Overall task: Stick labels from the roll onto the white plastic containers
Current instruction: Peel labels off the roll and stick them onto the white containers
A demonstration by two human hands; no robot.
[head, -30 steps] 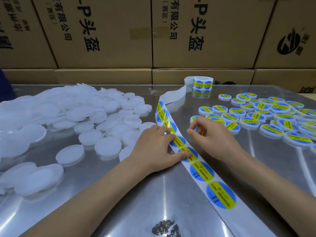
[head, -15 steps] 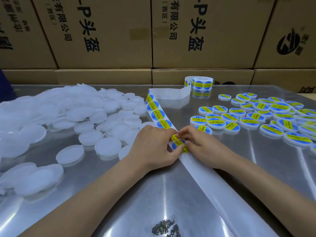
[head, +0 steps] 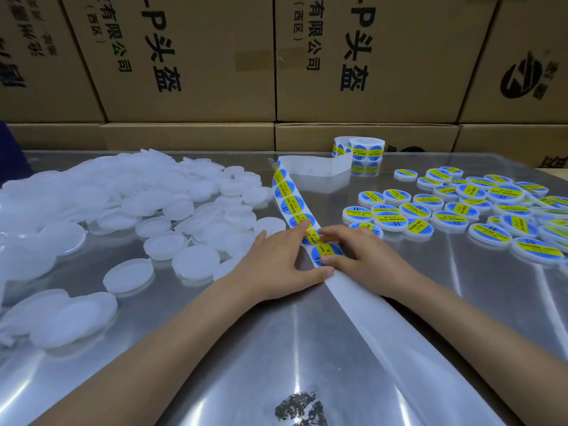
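Note:
A label strip [head: 291, 200] runs from the roll [head: 367, 149] at the back, bends left, and comes down to my hands. Its round labels are blue and yellow. My left hand [head: 276, 265] presses the strip with index finger and thumb. My right hand [head: 364, 259] pinches a partly lifted label [head: 314, 236] at the strip's last labelled stretch. Bare backing [head: 387, 336] trails toward me. Unlabelled white containers [head: 193, 262] lie heaped on the left, and labelled containers [head: 461, 210] lie on the right.
The shiny metal table [head: 215, 358] carries everything. Stacked cardboard boxes [head: 190, 72] form a wall along its far edge. A dark smudge-like reflection [head: 299, 408] sits near the front edge.
The labelled stretch that reached well toward me now ends at my hands, with bare backing nearer. The strip's far bend shifted left. My hands closed together on one label.

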